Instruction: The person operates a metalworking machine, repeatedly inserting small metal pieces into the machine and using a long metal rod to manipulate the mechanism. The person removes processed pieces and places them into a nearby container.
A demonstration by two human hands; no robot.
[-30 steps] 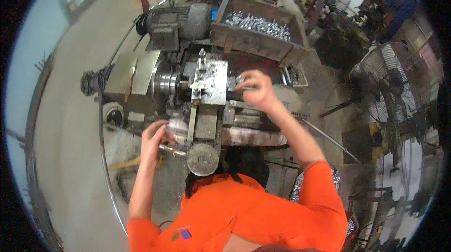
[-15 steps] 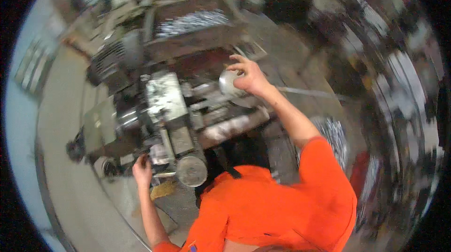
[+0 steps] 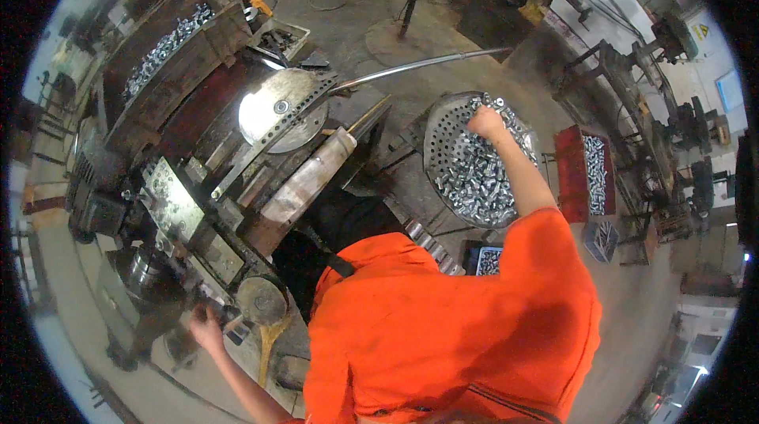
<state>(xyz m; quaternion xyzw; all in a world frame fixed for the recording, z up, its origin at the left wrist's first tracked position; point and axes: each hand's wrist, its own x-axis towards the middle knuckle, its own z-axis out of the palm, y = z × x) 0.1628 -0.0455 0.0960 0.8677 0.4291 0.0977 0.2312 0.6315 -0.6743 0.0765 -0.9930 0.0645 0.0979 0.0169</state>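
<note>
Out to the right, my right hand reaches down to the heap of small shiny metal cylinders. Its fingers are curled in at the far part of the heap, and what they grip is hidden. Under the heap is a round perforated metal tray. At lower left, my left hand is closed beside the lathe-like machine, near its round metal knob. Something dark shows at its fingertips, too small to make out. A large metal disc with a long lever sits on the machine's far end.
Behind the machine stands a trough full of metal pieces. Right of the round tray are a red bin of similar pieces and a small grey bin. A blue box of small parts sits close to my right side.
My right hand has left the disc on the machine and moved right to the heap of metal cylinders. My body and view have turned right; my left hand stays by the machine.
</note>
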